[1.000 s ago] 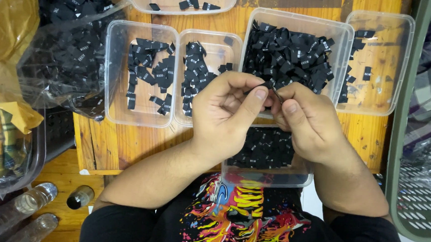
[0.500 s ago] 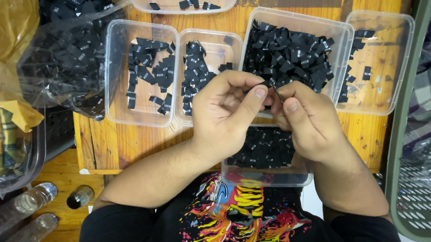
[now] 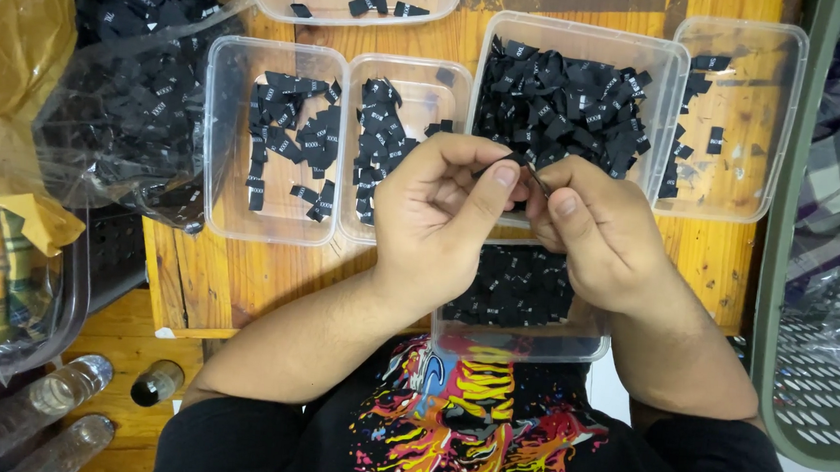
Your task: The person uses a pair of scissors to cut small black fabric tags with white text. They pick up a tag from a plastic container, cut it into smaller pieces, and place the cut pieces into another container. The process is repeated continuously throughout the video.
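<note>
Small black label (image 3: 533, 175), pinched between both hands above the desk (image 3: 272, 276): the left hand (image 3: 441, 218) and right hand (image 3: 595, 227) are each pressing thumb and forefinger onto it, seemingly separating it; sorting into a clear tub (image 3: 217, 136) likely follows.

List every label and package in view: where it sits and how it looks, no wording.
Held label: small black strip pinched between left hand and right hand.
Loose labels: black with white print, heaped in the clear tub behind the hands.
Plastic bag: clear, far left, stuffed with black labels.
</note>
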